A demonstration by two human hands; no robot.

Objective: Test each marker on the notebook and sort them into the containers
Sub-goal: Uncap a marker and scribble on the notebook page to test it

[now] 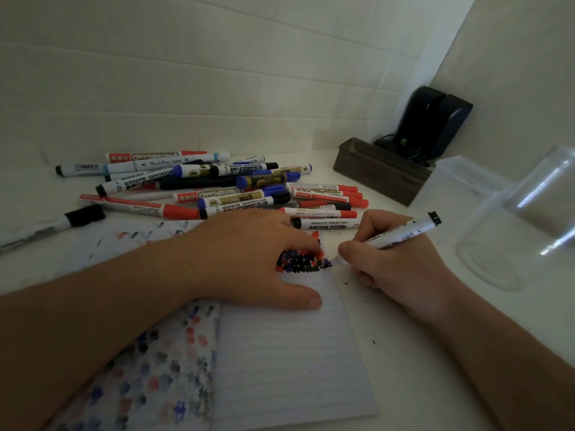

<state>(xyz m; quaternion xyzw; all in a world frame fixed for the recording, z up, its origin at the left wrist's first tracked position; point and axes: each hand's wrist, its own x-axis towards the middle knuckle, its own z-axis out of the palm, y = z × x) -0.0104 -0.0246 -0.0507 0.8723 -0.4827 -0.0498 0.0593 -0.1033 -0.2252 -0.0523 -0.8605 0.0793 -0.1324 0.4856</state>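
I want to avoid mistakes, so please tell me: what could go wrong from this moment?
The marker in the right hand writes at the notebook page's torn edge, so the tip may slip onto the table. The clear containers stand close beside that hand; its elbow could knock them.

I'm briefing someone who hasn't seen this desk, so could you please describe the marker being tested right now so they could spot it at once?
Start at the open lined notebook in the middle of the white table, then go to its upper right corner, where the scribbled test marks are. There the right hand grips a white marker with its tip on the paper. Unlike the pile of markers lying behind, it is tilted and held.
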